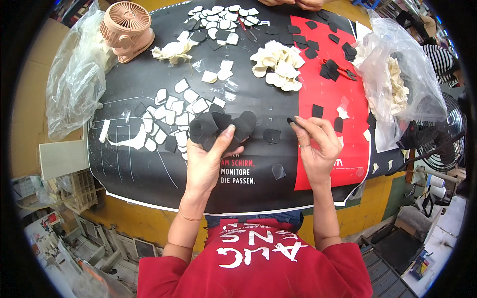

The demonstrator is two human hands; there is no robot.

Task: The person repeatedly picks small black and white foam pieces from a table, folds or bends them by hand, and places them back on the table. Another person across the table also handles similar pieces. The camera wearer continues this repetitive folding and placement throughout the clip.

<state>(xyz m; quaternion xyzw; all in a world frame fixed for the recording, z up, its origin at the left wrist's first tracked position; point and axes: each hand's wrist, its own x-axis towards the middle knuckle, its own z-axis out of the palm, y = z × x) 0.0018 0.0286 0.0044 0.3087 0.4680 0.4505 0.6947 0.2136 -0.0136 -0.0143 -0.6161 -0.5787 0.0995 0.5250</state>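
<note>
My left hand (203,161) is closed around a thick bunch of black, rounded fabric pieces (208,126), its thumb pressed on top. To the right, my right hand (319,144) pinches one small black fabric piece (291,120) between thumb and fingertips, apart from the bunch. Between the hands a single black piece (271,136) lies flat on the printed black-and-red sheet (268,196). Many white rounded pieces with dark edges (170,117) are scattered left of my left hand. Beyond my hands sits a heap of cream fabric pieces (278,64).
A peach clip fan (126,30) and a clear plastic bag (77,79) stand far left. Red-handled cutters (346,73) lie among black pieces at right. Another clear bag (405,74) holds cream pieces, near a black fan (442,134). Another person's hands (298,4) are at the far edge.
</note>
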